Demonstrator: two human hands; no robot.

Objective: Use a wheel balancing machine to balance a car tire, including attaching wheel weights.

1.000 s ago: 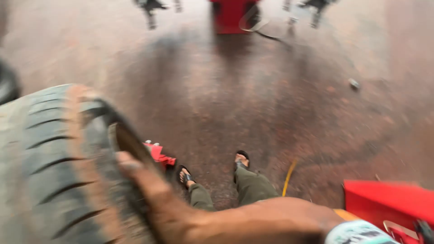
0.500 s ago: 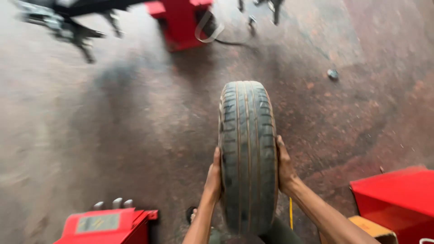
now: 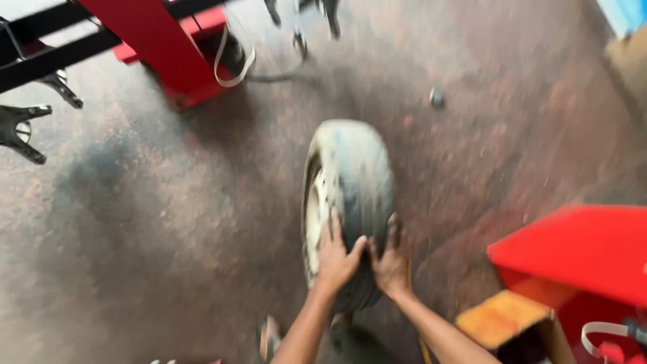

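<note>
A worn grey car tyre on a pale rim (image 3: 350, 195) stands upright on the stained floor in front of me, blurred by motion. My left hand (image 3: 337, 255) lies flat on the tread near its top with fingers spread. Beside it my right hand (image 3: 391, 263) presses on the same tread, thumbs almost touching. Neither hand wraps around anything. My foot in a sandal (image 3: 269, 337) shows below the tyre.
A red machine with black arms (image 3: 155, 40) stands at the upper left. A red cabinet (image 3: 579, 256) with an orange box (image 3: 502, 317) is at the lower right. A small dark object (image 3: 437, 98) lies on the floor beyond the tyre.
The tyre has moved away from me and turned slightly, showing its rim. My hands have shifted from its two sides to the top of the tread, close together.
</note>
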